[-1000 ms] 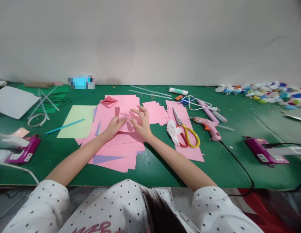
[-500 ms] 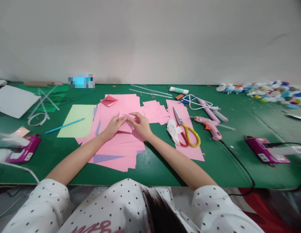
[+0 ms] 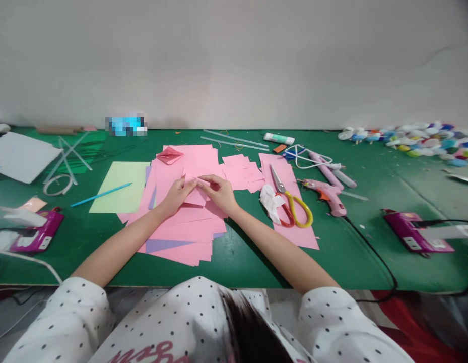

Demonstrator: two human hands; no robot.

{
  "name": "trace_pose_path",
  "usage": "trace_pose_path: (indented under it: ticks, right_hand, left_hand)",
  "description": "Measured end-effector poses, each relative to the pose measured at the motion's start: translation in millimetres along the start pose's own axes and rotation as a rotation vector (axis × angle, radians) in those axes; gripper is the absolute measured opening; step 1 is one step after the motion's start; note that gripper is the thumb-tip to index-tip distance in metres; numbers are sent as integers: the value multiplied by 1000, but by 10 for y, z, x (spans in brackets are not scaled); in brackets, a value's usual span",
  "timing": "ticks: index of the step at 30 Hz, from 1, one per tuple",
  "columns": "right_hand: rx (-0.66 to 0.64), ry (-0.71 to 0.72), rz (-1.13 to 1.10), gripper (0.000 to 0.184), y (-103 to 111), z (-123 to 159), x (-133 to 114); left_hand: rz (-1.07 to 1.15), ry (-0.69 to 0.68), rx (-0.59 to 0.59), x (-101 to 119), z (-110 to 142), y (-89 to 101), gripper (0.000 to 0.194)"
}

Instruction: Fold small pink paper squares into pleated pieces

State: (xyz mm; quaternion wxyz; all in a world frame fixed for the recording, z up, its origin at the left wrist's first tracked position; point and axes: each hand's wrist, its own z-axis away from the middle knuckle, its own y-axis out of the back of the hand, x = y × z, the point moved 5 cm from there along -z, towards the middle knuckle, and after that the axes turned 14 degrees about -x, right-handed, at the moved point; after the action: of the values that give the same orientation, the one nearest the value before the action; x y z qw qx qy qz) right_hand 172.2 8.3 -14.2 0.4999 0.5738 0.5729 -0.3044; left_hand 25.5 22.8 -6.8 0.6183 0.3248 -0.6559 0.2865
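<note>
Between my two hands is a small piece of pink paper [image 3: 195, 197], held just above a pile of pink sheets [image 3: 188, 230]. My left hand [image 3: 178, 194] pinches it from the left, and my right hand [image 3: 217, 192] grips its upper right edge with thumb and fingers. The fingertips of both hands nearly meet at the paper's top, where it seems bent over; the exact fold is too small to make out. A folded pink paper piece [image 3: 170, 155] lies on the pile's far left corner. Cut pink squares [image 3: 242, 173] are spread to the right of my hands.
Scissors [image 3: 291, 199] and crumpled white tissue [image 3: 270, 203] rest on a pink sheet at right, beside a pink glue gun [image 3: 326, 195] with its cord. A blue pencil [image 3: 101, 194] crosses a pale green sheet [image 3: 118, 176]. Purple power strips [image 3: 417, 232] sit at both sides. Bottle caps [image 3: 418, 141] lie far right.
My right fingers shift slightly along the top edge of the pink paper. Both hands keep hold of it in nearly the same place.
</note>
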Motion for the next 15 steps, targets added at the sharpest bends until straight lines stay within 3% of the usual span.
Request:
trace_pose_path:
  ticks: [4,15]
  right_hand:
    - [18,-15,-38,29,8,12,-18]
    - [118,-10,-5,24,72,43,-67]
  left_hand:
    - [1,9,91,14,18,23,38]
    - [-164,-157,324,92,58,158,31]
